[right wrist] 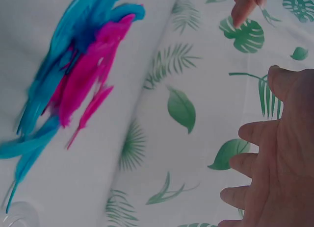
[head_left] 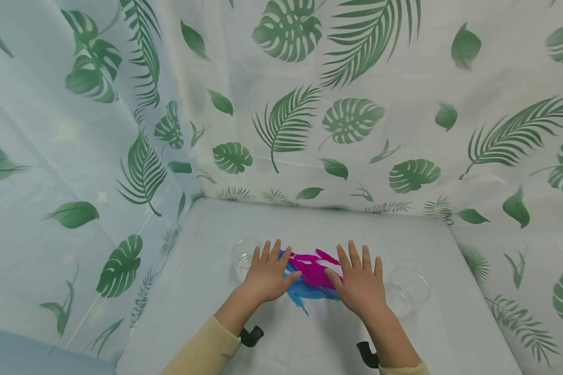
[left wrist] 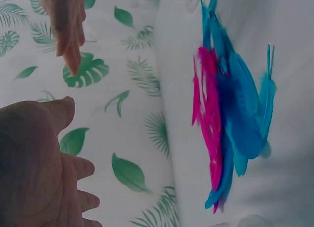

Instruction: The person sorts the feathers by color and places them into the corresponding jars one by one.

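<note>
Pale surface [head_left: 309, 338] boxed in by a backdrop [head_left: 338, 104] of white sheeting printed with green leaves, which rises along the far edge and both side edges.

Feathers: a loose pile at mid-surface, closer to the far edge than the near one. Magenta feathers [head_left: 311, 268] lie on top and toward the far side; blue feathers [head_left: 309, 291] lie beneath and fan out toward the near edge. Left wrist view shows the 2 colours overlapped in 1 flat cluster on the surface.

Left hand [head_left: 266, 276]: palm down, fingers straight and spread, gripping nothing. It sits at the left side of the pile, thumb tip at the edge of the blue feathers. Whether the palm presses the surface or hovers just above it, cannot tell; wrist view shows the fingers relaxed, away from the surface.

Right hand [head_left: 358, 284]: same posture, palm down, fingers straight and spread, gripping nothing. It sits at the right side of the pile, thumb at the edge of the magenta feathers.

2 clear plastic cups stand on the surface, 1 at each side of the pile. Left cup [head_left: 245, 255] is just beyond the left hand's fingertips, partly covered by them. Right cup [head_left: 409, 286] stands just beside the right hand, toward the right edge.

Cream sleeves [head_left: 206, 349] cover both forearms; a black strap piece shows at each wrist.
</note>
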Demonstrator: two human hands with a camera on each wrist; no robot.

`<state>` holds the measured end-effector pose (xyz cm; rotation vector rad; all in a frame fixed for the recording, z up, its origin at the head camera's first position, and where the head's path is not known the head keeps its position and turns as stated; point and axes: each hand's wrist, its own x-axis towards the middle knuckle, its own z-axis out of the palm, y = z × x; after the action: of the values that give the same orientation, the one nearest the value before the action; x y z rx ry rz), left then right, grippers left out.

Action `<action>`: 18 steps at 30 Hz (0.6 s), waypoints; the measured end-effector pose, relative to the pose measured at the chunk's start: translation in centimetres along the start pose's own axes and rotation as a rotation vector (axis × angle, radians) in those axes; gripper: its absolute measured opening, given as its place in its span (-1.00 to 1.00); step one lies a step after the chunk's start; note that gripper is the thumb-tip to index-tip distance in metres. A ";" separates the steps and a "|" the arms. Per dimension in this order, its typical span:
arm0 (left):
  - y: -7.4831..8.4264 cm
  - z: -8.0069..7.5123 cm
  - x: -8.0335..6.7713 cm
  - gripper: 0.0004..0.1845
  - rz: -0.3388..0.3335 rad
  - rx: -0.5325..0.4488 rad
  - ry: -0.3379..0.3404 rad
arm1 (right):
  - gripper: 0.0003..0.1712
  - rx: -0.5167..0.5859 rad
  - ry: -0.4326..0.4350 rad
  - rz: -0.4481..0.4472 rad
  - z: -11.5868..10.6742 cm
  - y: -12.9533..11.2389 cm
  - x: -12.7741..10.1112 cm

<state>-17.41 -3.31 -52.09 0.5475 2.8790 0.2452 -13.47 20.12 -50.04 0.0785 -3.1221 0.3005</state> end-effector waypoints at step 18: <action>-4.4 0.0 -0.6 -0.10 -0.107 -0.144 0.201 | -0.08 0.013 -0.063 -0.010 1.2 -0.4 -0.1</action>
<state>-18.34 -7.57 -52.85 0.3603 3.0393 0.5127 -13.32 19.54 -51.15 0.1053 -3.1815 0.3250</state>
